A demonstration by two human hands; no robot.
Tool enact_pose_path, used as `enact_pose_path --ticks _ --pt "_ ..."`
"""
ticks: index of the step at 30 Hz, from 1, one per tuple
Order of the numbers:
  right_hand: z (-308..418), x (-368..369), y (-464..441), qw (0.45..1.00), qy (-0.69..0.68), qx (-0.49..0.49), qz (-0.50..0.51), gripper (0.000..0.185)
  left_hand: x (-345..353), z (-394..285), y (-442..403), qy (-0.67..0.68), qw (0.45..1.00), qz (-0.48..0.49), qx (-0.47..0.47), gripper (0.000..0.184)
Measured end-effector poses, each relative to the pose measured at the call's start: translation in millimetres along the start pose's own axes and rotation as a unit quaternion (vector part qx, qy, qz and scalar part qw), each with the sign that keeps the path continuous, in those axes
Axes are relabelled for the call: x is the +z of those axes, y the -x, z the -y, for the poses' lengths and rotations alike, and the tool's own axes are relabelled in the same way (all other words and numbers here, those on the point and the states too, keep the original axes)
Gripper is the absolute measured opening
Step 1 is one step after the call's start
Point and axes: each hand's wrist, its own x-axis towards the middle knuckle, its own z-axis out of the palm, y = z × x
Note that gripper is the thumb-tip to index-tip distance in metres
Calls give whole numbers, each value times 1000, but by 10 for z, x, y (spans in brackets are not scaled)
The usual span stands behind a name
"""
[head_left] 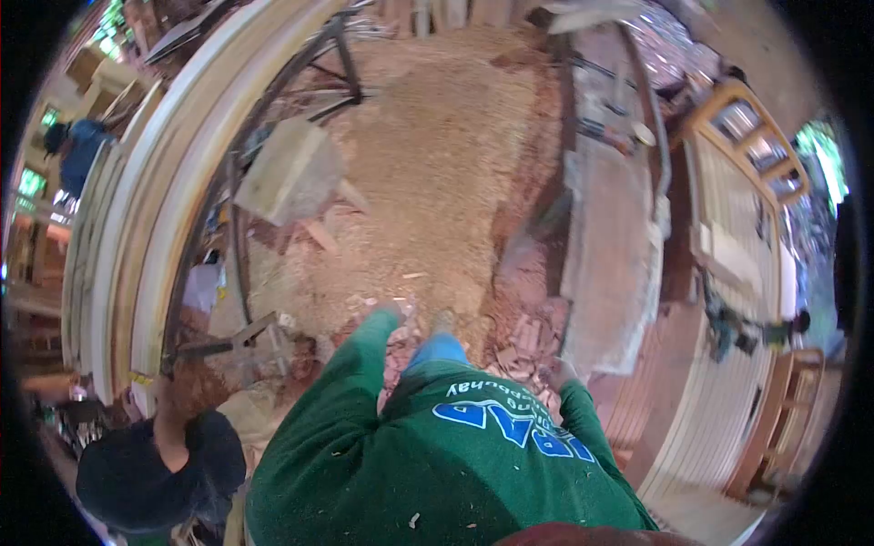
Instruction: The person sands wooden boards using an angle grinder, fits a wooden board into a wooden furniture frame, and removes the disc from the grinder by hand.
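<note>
My left hand hangs low in front of my body, just past the green sleeve, above the floor of wood shavings. It is small and blurred, and its fingers do not show clearly. On the other side, my right hand is beside the near end of a long, worn workbench. Whether it touches the bench I cannot tell, and its fingers are smeared. Reddish wood offcuts lie on the ground near it. No held object can be made out in either hand.
Long planks are stacked at left on a metal frame. A co-worker in a dark shirt has an arm at them. A wooden stool stands by the stack. At right are slatted panels, a wooden frame and a power tool.
</note>
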Motion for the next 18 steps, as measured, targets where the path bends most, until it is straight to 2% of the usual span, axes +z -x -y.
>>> enact_pose_path --ticks 1,2,4,5,7,8,10,11,12,13,14,15,17,18 --pt "307 72 -173 991 119 -65 6 16 -212 364 -3 -66 997 36 33 36" --pt "514 103 -384 994 86 -59 27 17 -476 661 -33 -131 987 68 67 33" --pt "646 57 -990 996 25 -49 71 21 -1064 1033 8 -57 997 42 -22 39" --pt "901 3 -1163 998 31 -34 51 22 -1238 1201 73 -19 997 30 -66 42" --pt "1350 -247 -1292 999 43 8 6 25 -1170 1542 -41 44 989 -45 -132 39" --pt "1504 -317 -1398 992 128 4 -18 27 -1136 1641 -119 70 982 -80 -156 37" --pt "1642 -477 -1639 955 286 0 -75 29 -1025 1550 -101 32 988 -84 -126 28" --pt "1537 -511 -1852 961 269 8 -68 29 -958 1454 -77 9 990 -87 -110 24" --pt "1327 -515 -2152 966 253 14 -62 29 -1016 1205 85 -132 990 -43 -31 25" --pt "1264 -504 -2393 970 236 19 -55 29 -949 1035 138 16 994 -93 -62 26" --pt "1497 -513 -2445 967 248 39 -33 32 -400 1165 -211 -71 996 5 62 31" --pt "1539 -443 -2582 959 282 15 -24 32 -658 917 -71 -34 996 61 63 36" --pt "1582 -362 -2847 938 344 -23 -15 35 -271 859 -519 -30 978 180 98 38" --pt "1756 -353 -2944 938 345 -11 -8 37 -164 860 -772 46 984 167 39 38"
